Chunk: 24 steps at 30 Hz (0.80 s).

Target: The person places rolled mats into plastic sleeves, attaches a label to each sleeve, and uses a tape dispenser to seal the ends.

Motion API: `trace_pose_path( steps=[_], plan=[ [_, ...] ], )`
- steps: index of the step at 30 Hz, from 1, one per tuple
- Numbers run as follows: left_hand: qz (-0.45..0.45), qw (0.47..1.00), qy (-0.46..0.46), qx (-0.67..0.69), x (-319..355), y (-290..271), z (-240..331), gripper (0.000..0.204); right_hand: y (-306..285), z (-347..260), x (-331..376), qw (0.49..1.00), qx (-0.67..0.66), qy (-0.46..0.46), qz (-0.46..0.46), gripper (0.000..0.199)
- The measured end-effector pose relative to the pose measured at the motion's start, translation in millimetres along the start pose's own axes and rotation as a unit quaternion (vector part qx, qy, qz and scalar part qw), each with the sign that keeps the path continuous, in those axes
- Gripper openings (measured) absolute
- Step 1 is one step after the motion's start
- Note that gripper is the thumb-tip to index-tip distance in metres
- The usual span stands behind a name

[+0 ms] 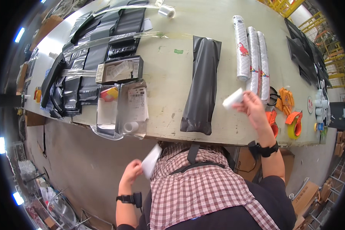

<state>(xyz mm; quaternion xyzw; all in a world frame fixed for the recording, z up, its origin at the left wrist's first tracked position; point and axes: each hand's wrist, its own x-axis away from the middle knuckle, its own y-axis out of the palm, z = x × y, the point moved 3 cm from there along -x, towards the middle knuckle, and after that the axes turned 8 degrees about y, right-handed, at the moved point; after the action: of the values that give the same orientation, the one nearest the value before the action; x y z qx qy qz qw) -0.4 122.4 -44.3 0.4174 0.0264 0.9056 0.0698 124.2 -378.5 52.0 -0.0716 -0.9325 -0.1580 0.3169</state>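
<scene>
My left hand [131, 171] is closed on the edge of a white slip of paper [152, 161], held off the table's front edge beside the checked apron. Over the table, my right hand [253, 110] pinches another white paper piece [232, 99], slightly blurred. Between the hands a long black plastic mailing bag [201, 84] lies with its bottom end near the table edge; it looks filled, its contents hidden. Beyond my right hand lie three long white rolls [242, 50] with colourful bird prints, side by side.
Two open boxes hold printed labels: a dark one [140, 73] and a clear one [120, 111]. Stacked black bags [92, 53] lie under clear strips at left. Orange tape dispensers [294, 126], black-handled scissors [273, 97] and tape rolls [321, 103] sit at right.
</scene>
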Motion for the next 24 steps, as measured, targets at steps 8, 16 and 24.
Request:
trace_pose_path(
  steps=[8,16,24],
  plan=[
    [-0.038,0.639,-0.221,-0.736,22.6,-55.7,1.3,0.024,41.2,18.5,-50.4,0.59,0.709,-0.378,0.086,0.055],
    [0.023,0.313,0.598,-0.737,-72.6,342.5,200.9,0.039,55.6,54.3,-58.8,0.656,0.621,-0.397,0.159,0.048],
    [0.127,0.578,0.534,-0.604,-160.7,307.5,174.9,0.064,-86.6,31.5,91.5,0.622,0.607,-0.22,0.443,0.019]
  ],
)
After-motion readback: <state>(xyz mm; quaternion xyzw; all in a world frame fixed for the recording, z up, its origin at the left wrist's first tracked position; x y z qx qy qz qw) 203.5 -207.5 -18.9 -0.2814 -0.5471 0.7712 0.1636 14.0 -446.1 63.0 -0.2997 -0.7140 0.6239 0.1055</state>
